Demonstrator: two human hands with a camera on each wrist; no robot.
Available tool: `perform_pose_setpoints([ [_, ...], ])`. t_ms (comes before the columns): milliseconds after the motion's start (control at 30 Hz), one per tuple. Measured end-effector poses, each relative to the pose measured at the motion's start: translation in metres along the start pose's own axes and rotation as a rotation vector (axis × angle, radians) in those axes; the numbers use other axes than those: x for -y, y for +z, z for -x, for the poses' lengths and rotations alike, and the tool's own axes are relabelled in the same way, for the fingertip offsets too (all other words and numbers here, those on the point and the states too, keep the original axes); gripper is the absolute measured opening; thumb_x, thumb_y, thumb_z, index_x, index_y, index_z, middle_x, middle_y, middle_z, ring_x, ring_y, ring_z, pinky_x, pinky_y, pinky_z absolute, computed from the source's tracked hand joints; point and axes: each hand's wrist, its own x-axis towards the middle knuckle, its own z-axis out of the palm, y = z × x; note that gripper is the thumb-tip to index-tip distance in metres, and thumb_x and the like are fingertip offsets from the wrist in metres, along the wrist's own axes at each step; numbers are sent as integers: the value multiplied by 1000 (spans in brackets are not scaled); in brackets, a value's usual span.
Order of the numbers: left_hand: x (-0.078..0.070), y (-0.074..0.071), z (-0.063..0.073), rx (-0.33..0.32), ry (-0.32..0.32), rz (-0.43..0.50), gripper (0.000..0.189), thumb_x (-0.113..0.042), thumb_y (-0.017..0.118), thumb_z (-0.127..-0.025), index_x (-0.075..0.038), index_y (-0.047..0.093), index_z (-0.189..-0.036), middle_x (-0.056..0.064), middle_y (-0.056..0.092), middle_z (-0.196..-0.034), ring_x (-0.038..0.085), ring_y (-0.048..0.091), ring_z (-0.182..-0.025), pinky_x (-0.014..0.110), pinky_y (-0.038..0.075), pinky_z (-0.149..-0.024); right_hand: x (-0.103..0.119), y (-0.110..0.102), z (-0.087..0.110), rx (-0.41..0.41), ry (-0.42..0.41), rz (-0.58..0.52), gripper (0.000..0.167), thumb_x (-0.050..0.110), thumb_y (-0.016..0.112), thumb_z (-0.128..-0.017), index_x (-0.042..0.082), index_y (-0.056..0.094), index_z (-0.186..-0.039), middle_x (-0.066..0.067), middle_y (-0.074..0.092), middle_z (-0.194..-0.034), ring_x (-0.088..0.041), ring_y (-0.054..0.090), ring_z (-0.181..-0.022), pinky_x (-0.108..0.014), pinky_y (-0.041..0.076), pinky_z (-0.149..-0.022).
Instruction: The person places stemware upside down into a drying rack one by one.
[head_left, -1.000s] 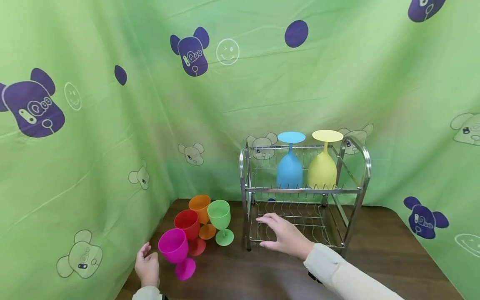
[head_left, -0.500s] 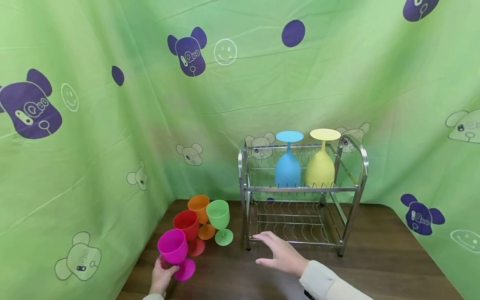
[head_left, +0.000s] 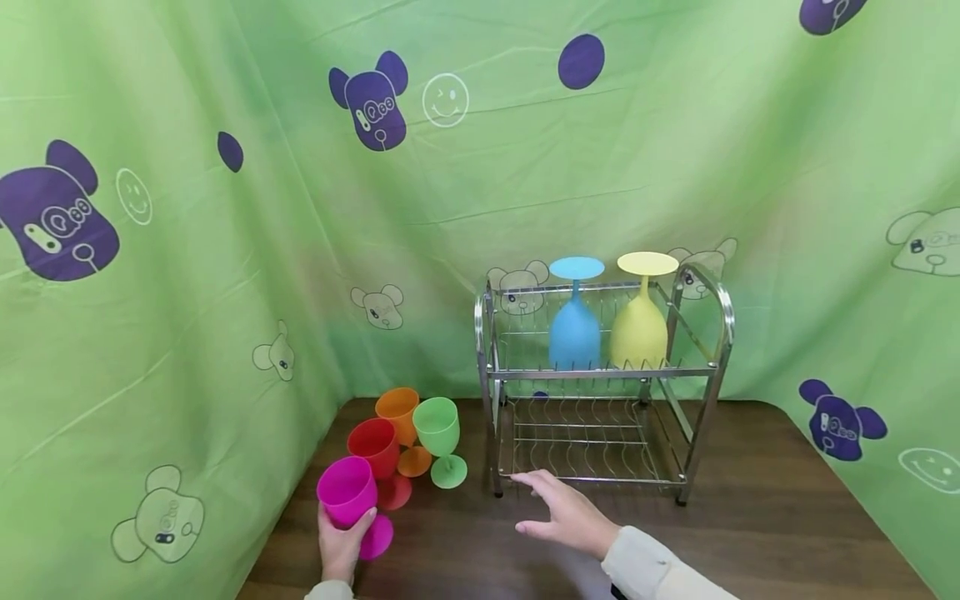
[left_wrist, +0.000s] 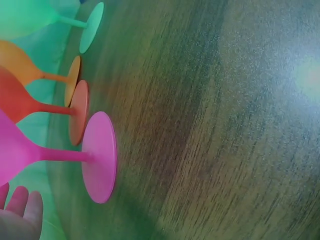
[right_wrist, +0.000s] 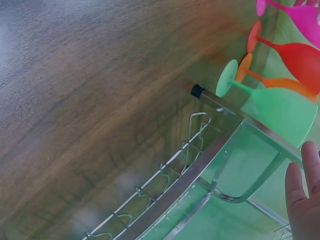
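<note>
At the front of the goblet cluster, my left hand grips the bowl of a magenta goblet, thumb on its right side and fingers on its left. In the left wrist view the goblet's round foot stands on the wooden table. Directly behind it are a red goblet, an orange goblet and a light green goblet, all upright. My right hand hovers in front of the metal dish rack, fingers extended and thumb apart, holding nothing.
Upside down on the rack's upper tier stand a blue goblet and a yellow goblet. The lower tier has wavy wire slots. A green patterned cloth hangs behind and left of the wooden table.
My left hand has come in from the left, round the magenta goblet's bowl. The right hand has lowered a little, toward the rack's front edge. Goblets and rack stay in place.
</note>
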Motion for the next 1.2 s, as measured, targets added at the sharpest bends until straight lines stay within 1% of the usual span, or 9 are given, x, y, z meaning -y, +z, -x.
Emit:
perform_pose_setpoints([
  [133,-5,-1,2,-10,12,-60,87,3,78,-68,10,29,-140,34,46,-127,23,51,-109,36,37,-99,0,-3,1,16,2,-2,60,32,73,-84,4,51,-132,-7,57,-120,-19,60,-98,-38,52,-79],
  [233,-9,-4,4,-19,11,-159,88,-5,80,-68,13,30,-138,37,46,-126,48,45,-116,55,34,-100,-1,-5,1,31,6,-8,59,30,73,-84,3,51,-132,-7,57,-121,-19,60,-98,-38,52,-79],
  [433,-16,-5,7,-13,42,-289,91,-13,84,-67,9,32,-138,35,47,-127,50,47,-115,59,37,-97,-3,-8,2,41,17,-44,59,33,71,-86,1,51,-132,-9,56,-121,-21,59,-98,-37,52,-78],
  [767,-37,-8,16,74,213,-470,87,-20,90,-61,1,44,-132,25,57,-120,41,55,-108,57,44,-88,-6,-5,2,53,13,-166,54,32,67,-89,0,52,-130,-11,57,-117,-14,55,-96,-28,50,-70],
  [833,-42,-8,18,86,296,-516,86,-22,90,-60,0,47,-130,23,58,-118,41,55,-106,58,45,-85,-7,-5,2,48,22,-193,52,30,67,-90,-1,53,-129,-10,58,-114,-12,54,-95,-27,49,-68],
  [900,-45,-7,19,85,424,-551,85,-22,91,-57,0,49,-128,22,60,-114,39,56,-103,59,48,-80,-8,-5,2,42,29,-217,49,28,67,-90,-1,54,-128,-10,58,-111,-10,54,-93,-27,49,-68],
  [1000,-46,-2,18,54,700,-568,83,-25,91,-52,1,54,-121,20,62,-107,37,56,-97,55,52,-72,-9,-6,3,32,34,-250,46,24,66,-90,-2,54,-126,-10,58,-109,-11,55,-91,-29,49,-69],
  [1100,-48,6,14,19,989,-546,73,-47,80,-70,4,55,-116,19,62,-105,35,57,-94,47,53,-69,-10,-8,3,27,50,-296,43,22,64,-92,-3,54,-125,-10,58,-109,-12,57,-90,-30,50,-71],
  [1200,-53,15,12,6,1179,-521,75,-65,52,-85,4,57,-114,17,62,-106,32,57,-93,30,49,-84,-9,-9,3,26,71,-365,41,19,61,-94,-6,53,-125,-13,59,-109,-13,59,-90,-31,51,-75],
])
